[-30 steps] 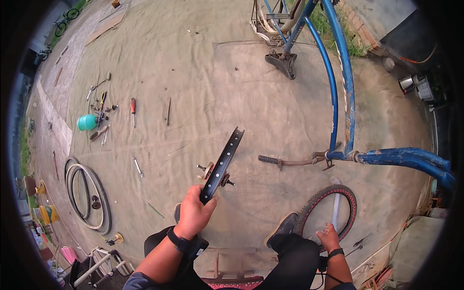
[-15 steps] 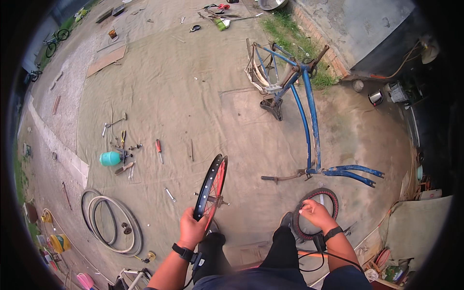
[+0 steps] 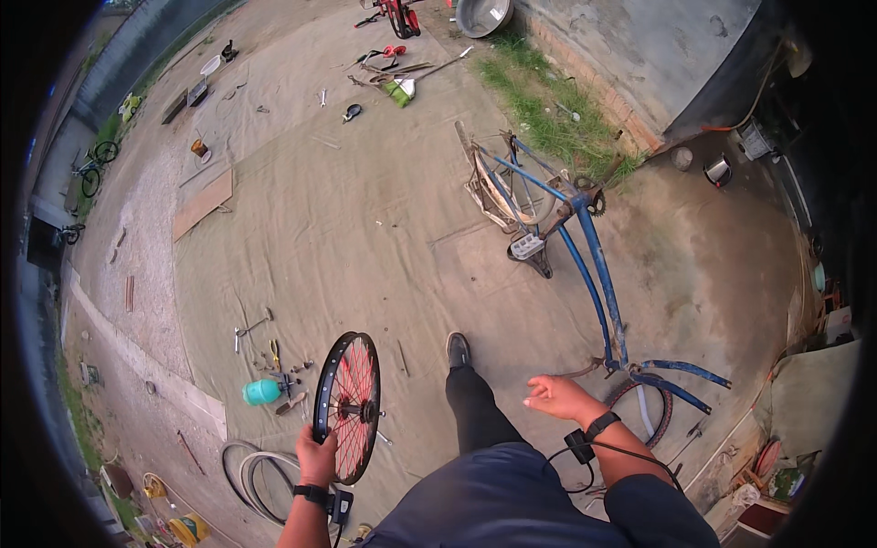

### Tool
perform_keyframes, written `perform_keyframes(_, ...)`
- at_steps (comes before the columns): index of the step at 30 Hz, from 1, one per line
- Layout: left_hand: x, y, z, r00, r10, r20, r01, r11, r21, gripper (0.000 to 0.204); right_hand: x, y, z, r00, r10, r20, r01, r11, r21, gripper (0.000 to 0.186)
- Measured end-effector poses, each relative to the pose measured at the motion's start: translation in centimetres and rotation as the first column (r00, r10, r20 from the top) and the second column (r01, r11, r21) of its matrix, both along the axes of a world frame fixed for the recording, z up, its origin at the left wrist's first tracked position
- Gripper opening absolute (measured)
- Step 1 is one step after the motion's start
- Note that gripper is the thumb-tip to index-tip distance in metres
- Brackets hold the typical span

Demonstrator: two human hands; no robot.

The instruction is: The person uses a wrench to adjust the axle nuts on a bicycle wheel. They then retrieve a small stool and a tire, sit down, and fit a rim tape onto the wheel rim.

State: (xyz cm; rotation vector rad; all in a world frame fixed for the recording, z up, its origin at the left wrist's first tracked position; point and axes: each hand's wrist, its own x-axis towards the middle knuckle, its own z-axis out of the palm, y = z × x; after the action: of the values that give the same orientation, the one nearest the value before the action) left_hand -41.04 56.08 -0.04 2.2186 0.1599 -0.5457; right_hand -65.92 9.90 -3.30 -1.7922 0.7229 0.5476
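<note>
My left hand (image 3: 315, 457) grips the rim of a bicycle wheel (image 3: 347, 409), which has a black rim, red spokes and a hub in the middle. The wheel is held upright at my left side. My right hand (image 3: 557, 397) holds nothing, its fingers apart and partly bent, above the ground near the blue bicycle frame (image 3: 598, 269). A tire (image 3: 658, 420) lies beyond it, partly hidden by my forearm. Grey tires (image 3: 239, 475) lie left of the held wheel.
Tools, including pliers (image 3: 274, 350), lie by a turquoise container (image 3: 262, 391). A cardboard sheet (image 3: 203, 205) is farther left. A grey wall (image 3: 671, 55) with brick base and grass is at upper right. Bicycle parts, a metal basin (image 3: 482, 16) and scattered items lie at the back.
The view has widened and shifted toward the yard. The wheel has turned to show its spokes, still in my left hand. My right hand has lifted away from the tire; one foot has stepped forward.
</note>
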Motion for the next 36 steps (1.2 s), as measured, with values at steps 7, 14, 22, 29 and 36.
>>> perform_keyframes(7, 13.5, -5.0, 4.2, 0.996, 0.056, 0.065, -0.065, 0.986, 0.151, 0.013, 18.8, -9.9, 1.9, 0.998, 0.052, 0.039, -0.049, 0.996, -0.081, 0.064)
perform_keyframes(14, 31.6, -14.0, 5.8, 0.998, 0.03, 0.057, -0.043, 0.969, 0.242, 0.013, 35.2, -19.2, 2.6, 0.991, -0.013, 0.131, 0.023, 0.997, -0.073, 0.063)
perform_keyframes(22, 56.9, -34.9, 3.4, 0.969, -0.23, -0.093, 0.243, 0.954, 0.178, 0.019, 55.3, -29.5, 1.9, 0.963, -0.207, 0.175, 0.2, 0.978, 0.056, 0.062)
perform_keyframes(29, 73.2, -60.5, 4.9, 0.768, -0.64, -0.03, 0.639, 0.762, 0.101, 0.029, 72.8, -37.5, 5.8, 0.867, -0.341, 0.365, 0.241, 0.925, 0.293, 0.067)
perform_keyframes(36, 80.9, -83.9, 4.2, 0.428, -0.899, 0.088, 0.895, 0.436, 0.096, 0.032, 85.7, -49.1, 4.2, 0.539, -0.818, 0.198, 0.488, 0.496, 0.719, 0.061)
